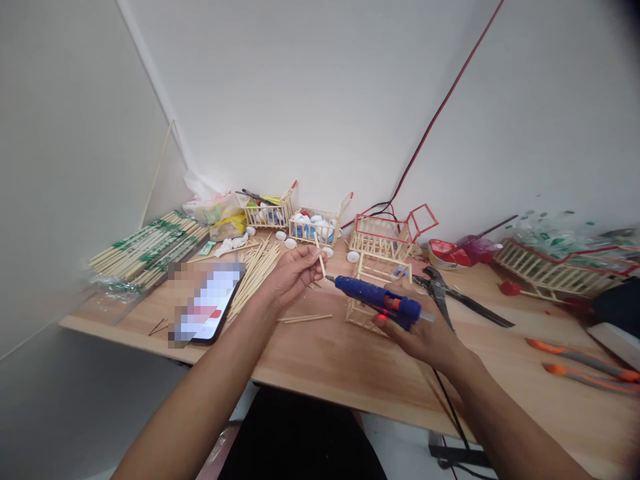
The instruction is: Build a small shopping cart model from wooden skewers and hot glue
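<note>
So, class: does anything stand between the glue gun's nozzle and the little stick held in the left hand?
Nothing visible does. The right hand points the glue gun at the stick pinched in the left hand, the nozzle close to its lower end. The stick frame sits behind the gun, out of the way.

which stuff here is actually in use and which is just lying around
In use: left hand holding a short stick; right hand holding the glue gun; stick frame by the gun.
Lying about: phone, pliers, orange-handled tool, wrapped stick packs, stick carts.
</note>
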Demonstrator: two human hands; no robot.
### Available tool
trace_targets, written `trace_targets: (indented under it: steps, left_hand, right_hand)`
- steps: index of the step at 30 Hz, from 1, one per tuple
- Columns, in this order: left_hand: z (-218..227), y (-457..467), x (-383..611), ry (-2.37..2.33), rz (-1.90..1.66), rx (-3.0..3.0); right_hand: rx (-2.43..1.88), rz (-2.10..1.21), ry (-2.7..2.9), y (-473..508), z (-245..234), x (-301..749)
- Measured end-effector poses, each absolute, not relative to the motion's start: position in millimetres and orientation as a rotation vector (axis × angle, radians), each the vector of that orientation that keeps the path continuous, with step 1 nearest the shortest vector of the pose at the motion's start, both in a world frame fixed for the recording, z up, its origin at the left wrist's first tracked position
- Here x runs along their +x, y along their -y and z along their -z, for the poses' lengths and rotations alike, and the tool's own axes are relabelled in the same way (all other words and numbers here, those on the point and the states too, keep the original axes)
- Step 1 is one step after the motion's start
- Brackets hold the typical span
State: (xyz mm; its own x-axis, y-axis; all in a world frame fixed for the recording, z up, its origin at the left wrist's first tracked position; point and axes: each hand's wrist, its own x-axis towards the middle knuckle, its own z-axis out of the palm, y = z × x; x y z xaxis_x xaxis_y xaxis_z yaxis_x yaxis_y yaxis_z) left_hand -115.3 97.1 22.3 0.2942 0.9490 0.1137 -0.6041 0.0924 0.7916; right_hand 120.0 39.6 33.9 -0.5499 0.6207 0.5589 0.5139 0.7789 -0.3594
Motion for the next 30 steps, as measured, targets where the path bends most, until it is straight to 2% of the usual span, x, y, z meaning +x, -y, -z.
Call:
trace_targets:
  steps: [17, 30]
  left_hand:
    - [-23.6, -96.3, -115.5, -0.487, -1.23, 0.865]
    - [-22.3, -95.9, -114.9, -0.537, -1.215, 0.902]
  right_hand:
    - [-0.852, -0.14, 2.266, -41.2, -31.4, 121.3]
    - [-0.937, -0.283, 2.195, -39.7, -30.1, 126.9]
